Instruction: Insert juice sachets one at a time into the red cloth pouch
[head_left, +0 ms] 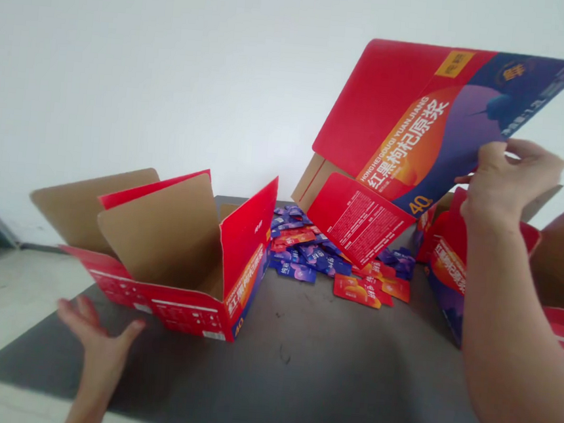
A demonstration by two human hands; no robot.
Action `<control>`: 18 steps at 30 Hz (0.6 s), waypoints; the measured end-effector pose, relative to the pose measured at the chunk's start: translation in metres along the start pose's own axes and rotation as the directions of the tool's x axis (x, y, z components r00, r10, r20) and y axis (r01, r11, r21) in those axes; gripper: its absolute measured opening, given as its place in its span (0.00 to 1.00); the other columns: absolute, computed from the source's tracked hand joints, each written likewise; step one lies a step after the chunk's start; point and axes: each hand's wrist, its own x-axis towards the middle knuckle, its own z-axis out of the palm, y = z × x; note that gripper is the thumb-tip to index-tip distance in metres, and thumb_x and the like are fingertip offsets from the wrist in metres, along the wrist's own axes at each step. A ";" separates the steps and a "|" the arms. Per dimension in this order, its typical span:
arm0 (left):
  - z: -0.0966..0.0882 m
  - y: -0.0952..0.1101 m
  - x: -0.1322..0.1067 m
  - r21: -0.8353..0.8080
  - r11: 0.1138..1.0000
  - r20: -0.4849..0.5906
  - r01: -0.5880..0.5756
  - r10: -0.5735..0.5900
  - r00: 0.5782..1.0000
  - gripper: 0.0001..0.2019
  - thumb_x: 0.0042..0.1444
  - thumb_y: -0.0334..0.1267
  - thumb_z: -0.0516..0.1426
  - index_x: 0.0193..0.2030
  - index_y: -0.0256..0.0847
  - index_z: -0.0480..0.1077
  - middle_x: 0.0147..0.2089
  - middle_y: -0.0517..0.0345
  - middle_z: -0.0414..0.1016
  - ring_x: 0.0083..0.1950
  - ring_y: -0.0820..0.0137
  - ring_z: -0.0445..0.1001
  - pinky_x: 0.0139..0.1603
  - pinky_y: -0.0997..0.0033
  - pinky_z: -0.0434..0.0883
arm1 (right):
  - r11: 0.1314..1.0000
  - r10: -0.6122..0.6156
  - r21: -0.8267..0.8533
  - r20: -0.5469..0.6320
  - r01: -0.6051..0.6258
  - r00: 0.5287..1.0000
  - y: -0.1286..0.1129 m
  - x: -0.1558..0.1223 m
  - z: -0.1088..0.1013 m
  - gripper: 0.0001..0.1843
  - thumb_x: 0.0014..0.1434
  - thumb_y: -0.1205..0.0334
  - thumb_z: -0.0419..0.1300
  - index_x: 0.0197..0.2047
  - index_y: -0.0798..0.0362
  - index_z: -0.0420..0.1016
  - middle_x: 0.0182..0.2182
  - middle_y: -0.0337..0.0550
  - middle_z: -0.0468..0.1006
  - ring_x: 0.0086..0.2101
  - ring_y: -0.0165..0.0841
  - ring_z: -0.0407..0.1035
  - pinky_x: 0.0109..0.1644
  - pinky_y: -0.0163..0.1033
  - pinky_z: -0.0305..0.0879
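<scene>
My right hand point(506, 182) grips a flattened carton point(412, 131), red, orange and blue with white lettering, and holds it tilted above the table. One printed flap of it hangs down toward the sachets. My left hand point(97, 340) is spread with its fingers apart, just in front of two open cartons at the left and holding nothing. The nearer open carton point(189, 309) has its flaps raised, showing bare brown cardboard inside. Behind it to the left stands the other open carton point(107, 285), partly hidden.
A pile of blue and red sachets point(302, 256) lies toward the back of the dark grey table point(296, 384). More open cartons point(448, 265) stand at the right, partly covered by my right arm. A white wall point(176, 64) rises behind the table.
</scene>
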 end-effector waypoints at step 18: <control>0.066 0.107 -0.056 0.195 0.981 0.184 -0.004 -0.033 0.982 0.57 0.39 0.61 0.58 0.64 0.33 0.27 0.66 0.28 0.34 0.67 0.48 0.36 0.56 0.33 0.49 | 0.997 0.058 -0.057 -0.044 -0.060 0.997 0.011 0.023 -0.064 0.15 0.49 0.63 0.55 0.35 0.66 0.75 0.20 0.45 0.74 0.13 0.21 0.62 0.17 0.29 0.52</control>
